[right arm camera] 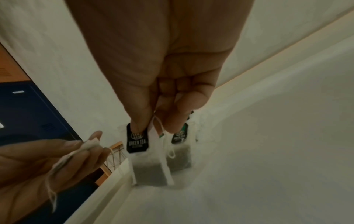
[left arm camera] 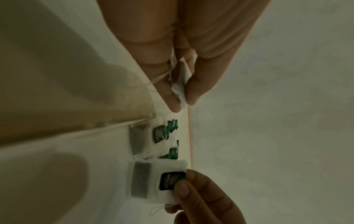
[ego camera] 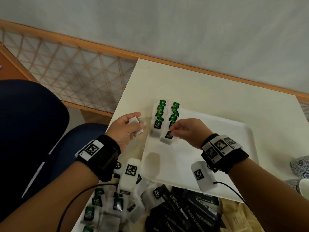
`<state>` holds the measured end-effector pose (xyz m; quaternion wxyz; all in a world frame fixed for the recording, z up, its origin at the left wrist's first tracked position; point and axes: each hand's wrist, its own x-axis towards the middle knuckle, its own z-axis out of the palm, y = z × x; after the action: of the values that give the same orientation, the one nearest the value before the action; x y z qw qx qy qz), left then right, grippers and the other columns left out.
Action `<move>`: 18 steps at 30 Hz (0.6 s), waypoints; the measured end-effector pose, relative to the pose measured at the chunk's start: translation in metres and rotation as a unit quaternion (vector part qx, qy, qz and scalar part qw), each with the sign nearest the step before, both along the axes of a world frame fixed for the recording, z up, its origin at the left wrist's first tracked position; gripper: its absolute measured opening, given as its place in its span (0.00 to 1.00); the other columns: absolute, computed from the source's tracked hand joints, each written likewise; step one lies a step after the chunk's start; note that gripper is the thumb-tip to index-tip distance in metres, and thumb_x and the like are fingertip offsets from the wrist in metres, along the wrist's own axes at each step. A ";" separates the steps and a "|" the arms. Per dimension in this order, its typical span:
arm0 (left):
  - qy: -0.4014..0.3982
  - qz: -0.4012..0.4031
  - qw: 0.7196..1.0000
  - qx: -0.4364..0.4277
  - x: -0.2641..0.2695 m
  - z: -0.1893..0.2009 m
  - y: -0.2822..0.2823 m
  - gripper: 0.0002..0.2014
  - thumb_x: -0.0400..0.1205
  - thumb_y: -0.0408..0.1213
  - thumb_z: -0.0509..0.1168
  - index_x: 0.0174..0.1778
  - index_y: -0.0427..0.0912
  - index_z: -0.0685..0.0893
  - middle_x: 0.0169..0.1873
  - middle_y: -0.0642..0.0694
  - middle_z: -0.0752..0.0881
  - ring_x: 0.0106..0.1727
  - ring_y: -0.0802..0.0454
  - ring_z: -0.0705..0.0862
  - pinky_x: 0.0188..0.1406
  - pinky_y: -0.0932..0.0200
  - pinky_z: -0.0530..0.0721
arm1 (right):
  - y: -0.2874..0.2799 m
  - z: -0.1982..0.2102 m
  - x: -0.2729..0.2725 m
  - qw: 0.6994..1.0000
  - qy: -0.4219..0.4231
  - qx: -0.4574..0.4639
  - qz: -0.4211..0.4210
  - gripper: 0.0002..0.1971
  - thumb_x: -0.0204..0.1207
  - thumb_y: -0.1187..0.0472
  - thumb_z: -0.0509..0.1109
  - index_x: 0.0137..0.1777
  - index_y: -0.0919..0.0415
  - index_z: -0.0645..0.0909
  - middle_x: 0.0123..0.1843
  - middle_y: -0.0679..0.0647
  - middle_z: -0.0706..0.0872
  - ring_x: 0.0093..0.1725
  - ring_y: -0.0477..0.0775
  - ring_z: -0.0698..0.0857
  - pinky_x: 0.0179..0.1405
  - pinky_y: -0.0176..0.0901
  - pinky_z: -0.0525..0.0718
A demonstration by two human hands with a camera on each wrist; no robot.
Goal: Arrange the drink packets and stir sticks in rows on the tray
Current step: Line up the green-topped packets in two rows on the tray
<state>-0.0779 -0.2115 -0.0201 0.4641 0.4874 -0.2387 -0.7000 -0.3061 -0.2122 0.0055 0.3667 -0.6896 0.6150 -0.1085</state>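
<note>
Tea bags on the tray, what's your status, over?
Right hand pinches a tea bag by its tag, at the near end of the right row on the tray. Left hand holds spare bags. Nothing in the way.

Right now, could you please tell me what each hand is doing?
Left hand: holds spare tea bags between thumb and fingers, beside the tray.
Right hand: pinches the tag of a green tea bag, over the tray.
</note>
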 end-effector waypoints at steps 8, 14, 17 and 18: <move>0.007 -0.028 0.999 0.021 -0.010 -0.002 -0.002 0.20 0.79 0.13 0.53 0.59 0.36 0.80 0.45 0.40 0.80 0.53 0.43 0.81 0.41 0.60 0.87 | -0.016 -0.014 -0.009 0.997 0.046 -0.027 -0.054 0.03 0.77 0.55 0.71 0.46 0.48 0.86 0.35 0.40 0.84 0.38 0.41 0.80 0.36 0.31 0.74; -0.011 -0.073 0.997 0.019 -0.019 0.001 0.004 0.26 0.76 0.09 0.50 0.62 0.36 0.80 0.49 0.41 0.82 0.46 0.50 0.84 0.33 0.65 0.83 | -0.015 -0.014 -0.007 0.995 0.041 -0.070 -0.066 0.09 0.76 0.55 0.71 0.55 0.50 0.85 0.44 0.47 0.85 0.46 0.48 0.82 0.50 0.42 0.80; -0.011 -0.089 0.996 0.012 -0.024 0.002 0.007 0.28 0.76 0.08 0.49 0.64 0.37 0.79 0.49 0.41 0.84 0.47 0.49 0.84 0.29 0.66 0.83 | -0.007 -0.005 0.004 0.992 -0.012 -0.112 -0.061 0.08 0.76 0.57 0.71 0.54 0.48 0.85 0.45 0.47 0.85 0.46 0.47 0.82 0.50 0.39 0.80; -0.011 -0.094 0.995 0.010 -0.026 0.002 0.008 0.28 0.77 0.09 0.50 0.65 0.38 0.79 0.49 0.41 0.84 0.47 0.49 0.84 0.29 0.67 0.83 | -0.004 -0.001 0.009 0.992 -0.031 -0.110 -0.048 0.08 0.75 0.58 0.71 0.53 0.48 0.86 0.44 0.46 0.86 0.45 0.45 0.83 0.48 0.37 0.80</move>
<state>-0.1037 -0.2033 -0.0178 0.3886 0.4748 -0.2814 -0.7378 -0.2972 -0.2157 0.0044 0.3022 -0.6918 0.6198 -0.2143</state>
